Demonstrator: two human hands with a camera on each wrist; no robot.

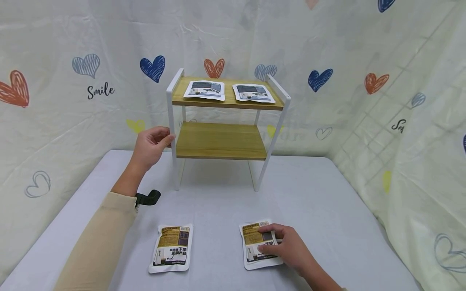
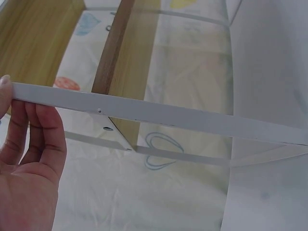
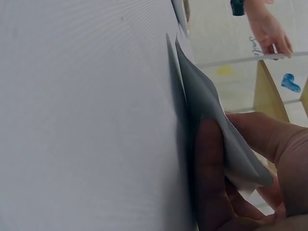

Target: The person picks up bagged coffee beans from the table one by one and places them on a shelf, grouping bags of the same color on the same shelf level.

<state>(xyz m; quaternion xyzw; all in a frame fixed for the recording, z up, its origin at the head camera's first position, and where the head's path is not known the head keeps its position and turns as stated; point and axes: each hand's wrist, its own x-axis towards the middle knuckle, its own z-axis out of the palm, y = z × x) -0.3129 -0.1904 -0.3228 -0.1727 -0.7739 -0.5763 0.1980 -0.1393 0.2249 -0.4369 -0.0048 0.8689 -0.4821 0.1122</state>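
Observation:
My left hand (image 1: 151, 147) holds the left front post of a small two-tier shelf (image 1: 222, 141), thumb and fingers on either side of the white frame (image 2: 159, 111). Low at the right, my right hand (image 1: 285, 246) pinches a gold-and-white pouch (image 1: 253, 238) by its right edge. In the right wrist view, fingers (image 3: 210, 163) reach under this pouch (image 3: 199, 91) and the thumb lies over it, with its near side tilted up off the white table. A second matching pouch (image 1: 172, 248) lies flat to the left, label up.
On the wooden top tier rest two blue-and-white pouches, the left pouch (image 1: 205, 89) and the right pouch (image 1: 253, 93), side by side. The lower tier (image 1: 222, 141) is bare wood. A white sheet (image 1: 236, 36) printed with hearts hangs behind and to the right of the white table (image 1: 327, 202).

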